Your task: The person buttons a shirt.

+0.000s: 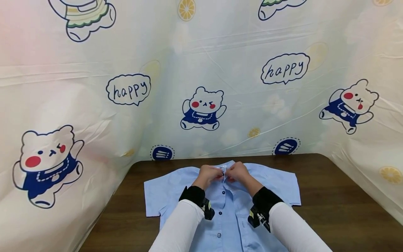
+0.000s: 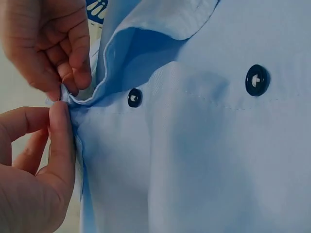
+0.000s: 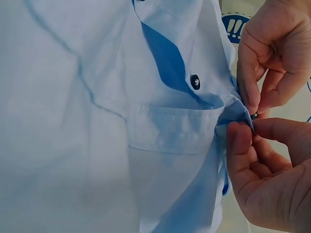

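1. Head view: a glossy plastic curtain (image 1: 220, 63), printed with cartoon bears and "happy" bubbles, stands behind the shirt.
2. A dark brown wooden table (image 1: 340, 206) lies under the shirt.
3. The light blue shirt (image 1: 233, 213), smooth woven cotton with short sleeves, lies flat, front up, collar toward the curtain.
4. The left hand (image 1: 209, 175) and right hand (image 1: 237, 172) meet at the shirt's neck, fingers curled, each pinching the collar edge (image 2: 73, 99).
5. Small round dark buttons (image 2: 257, 80) run down the shirt's placket.
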A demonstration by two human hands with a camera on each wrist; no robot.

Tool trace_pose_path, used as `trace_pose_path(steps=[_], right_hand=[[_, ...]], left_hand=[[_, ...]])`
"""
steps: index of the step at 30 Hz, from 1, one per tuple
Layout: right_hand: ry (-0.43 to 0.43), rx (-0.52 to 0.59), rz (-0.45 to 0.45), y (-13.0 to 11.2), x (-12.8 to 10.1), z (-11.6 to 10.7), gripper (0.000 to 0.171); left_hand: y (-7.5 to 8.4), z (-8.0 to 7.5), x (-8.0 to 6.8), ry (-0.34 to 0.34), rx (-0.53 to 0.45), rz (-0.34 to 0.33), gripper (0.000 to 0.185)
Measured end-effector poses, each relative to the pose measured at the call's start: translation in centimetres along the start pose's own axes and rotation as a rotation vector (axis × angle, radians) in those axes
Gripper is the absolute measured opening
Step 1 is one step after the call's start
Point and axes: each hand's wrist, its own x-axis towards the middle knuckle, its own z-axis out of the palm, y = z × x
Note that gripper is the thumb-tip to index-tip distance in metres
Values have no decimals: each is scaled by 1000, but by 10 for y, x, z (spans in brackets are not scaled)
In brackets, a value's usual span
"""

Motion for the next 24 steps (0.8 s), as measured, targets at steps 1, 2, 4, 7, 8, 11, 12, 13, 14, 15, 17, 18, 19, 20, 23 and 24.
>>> trace_pose_path(steps=[1, 2, 4, 7, 8, 11, 12, 13, 14, 15, 17, 18, 19, 20, 23, 24], right_hand=[[-3, 4, -11, 1, 0, 0, 8], [-5, 8, -23, 1, -1, 1, 7], [-8, 20, -49, 3, -1, 2, 7], [-15, 41, -75, 4, -1, 4, 7], [-20, 54, -78, 5, -1, 5, 8], [-45, 106, -58, 3, 0, 7, 10], [-58, 125, -51, 2, 0, 7, 11], [-69, 139, -42, 1, -1, 7, 12], [-79, 146, -30, -1, -1, 7, 12], [-87, 151, -21, -2, -2, 6, 13], [-101, 137, -19, -5, -4, 7, 10], [-102, 120, -23, -6, -5, 7, 9], [-99, 101, -26, -8, -6, 8, 8], [-90, 82, -33, -9, -7, 8, 7], [-42, 9, -32, -11, -9, 9, 7], [-26, -19, -31, -11, -10, 9, 9]], left_hand=[[0, 0, 0, -5, -13, -20, 16], [-1, 0, 1, -12, -25, -35, 16], [-2, 0, 3, -26, -45, -67, 15], [-2, 0, 3, -43, -38, -99, 20], [-1, 0, 3, -45, -39, -103, 22], [0, 0, 2, -42, -36, -110, 20], [0, 0, 2, -40, -29, -110, 18], [1, 0, 1, -42, -23, -112, 15], [1, -1, 1, -45, -10, -117, 11], [0, -2, 1, -51, 7, -122, 8], [0, -4, 2, -73, 22, -138, 6], [-1, -5, 2, -90, 22, -151, 7], [-1, -6, 3, -108, 18, -167, 8], [-2, -7, 4, -126, 12, -178, 9], [-2, -11, 5, -178, -25, -203, 11], [-3, -12, 6, -194, -36, -211, 11]])
